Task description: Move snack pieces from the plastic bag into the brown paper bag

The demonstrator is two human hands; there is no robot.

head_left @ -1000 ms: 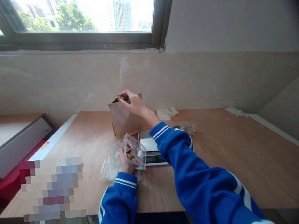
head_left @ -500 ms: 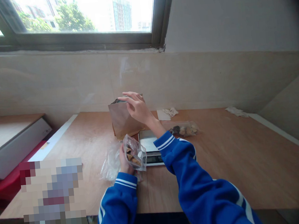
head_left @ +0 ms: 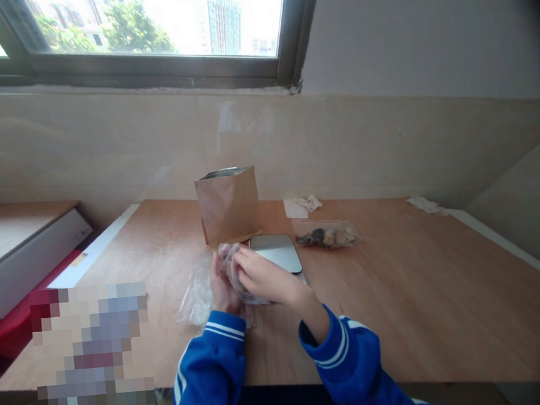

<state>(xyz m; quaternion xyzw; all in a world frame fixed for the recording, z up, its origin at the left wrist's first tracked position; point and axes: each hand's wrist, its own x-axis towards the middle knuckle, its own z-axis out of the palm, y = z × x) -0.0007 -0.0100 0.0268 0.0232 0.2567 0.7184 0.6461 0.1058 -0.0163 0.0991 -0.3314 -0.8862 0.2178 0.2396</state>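
Observation:
My left hand (head_left: 221, 290) grips a small clear plastic bag (head_left: 230, 259) from its left side, just above the wooden table (head_left: 401, 298). My right hand (head_left: 260, 277) has its fingers curled at the mouth of that same bag, covering most of it. Behind both hands stands an open brown paper bag (head_left: 228, 205), upright, with a silver lining at its rim. A small grey scale (head_left: 277, 252) lies flat on the table right behind my right hand.
A filled clear bag of dark and pale pieces (head_left: 327, 235) lies right of the scale. Loose clear plastic (head_left: 195, 294) lies left of my hands. Crumpled white scraps (head_left: 305, 203) sit near the wall. A low cabinet (head_left: 14, 250) stands at the left.
My right hand has left the top of the brown paper bag and come down to the small clear bag held in my left hand. The left hand has stayed in place.

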